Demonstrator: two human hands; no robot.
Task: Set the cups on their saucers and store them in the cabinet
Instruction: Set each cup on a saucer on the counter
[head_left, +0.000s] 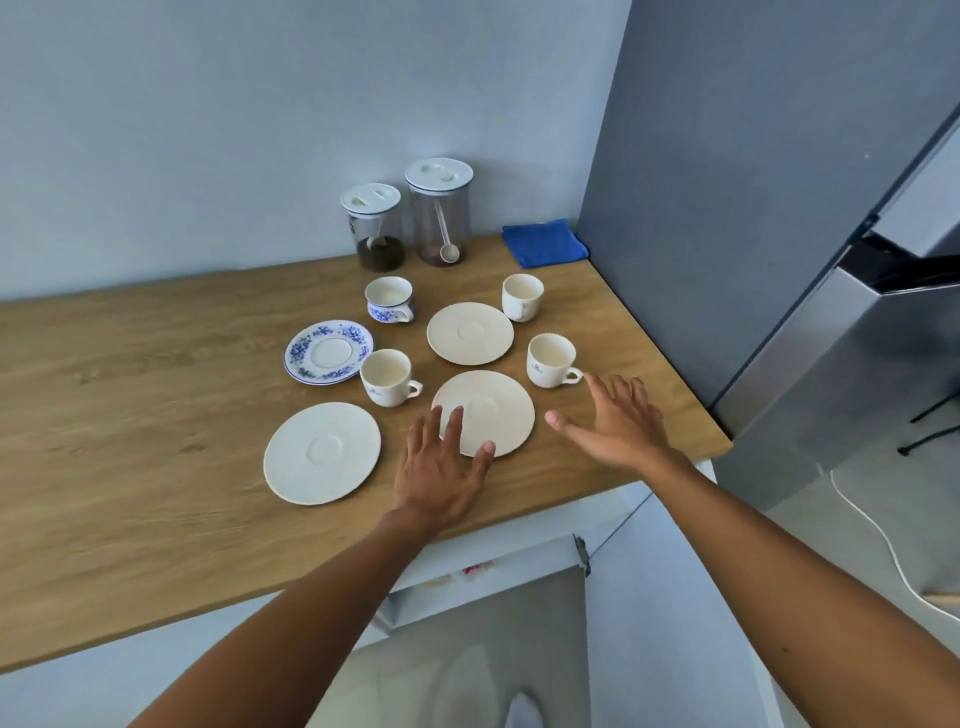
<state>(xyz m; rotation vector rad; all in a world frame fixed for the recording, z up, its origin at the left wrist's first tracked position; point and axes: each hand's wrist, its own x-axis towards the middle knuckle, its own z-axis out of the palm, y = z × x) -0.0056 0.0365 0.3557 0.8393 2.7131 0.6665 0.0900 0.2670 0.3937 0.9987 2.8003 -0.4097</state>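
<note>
Matt wood-grain countertop (156, 374), glossy ceramic cups (390, 376) (one blue-patterned), brushed-metal fridge (831, 332), blue cloth (544, 242)

The left hand (441, 462) hides the near edge of the middle saucer (493, 405).

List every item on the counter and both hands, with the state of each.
Blue-patterned cup: upright, empty, off its saucer.
Three cream cups: upright, empty, on the counter.
Blue-patterned saucer: bare.
Three cream saucers: bare.
Short jar: lidded, partly filled.
Tall jar: lidded, scoop inside.
Blue cloth: folded.
Left hand: open, fingers over the near saucer.
Right hand: open, empty.
</note>
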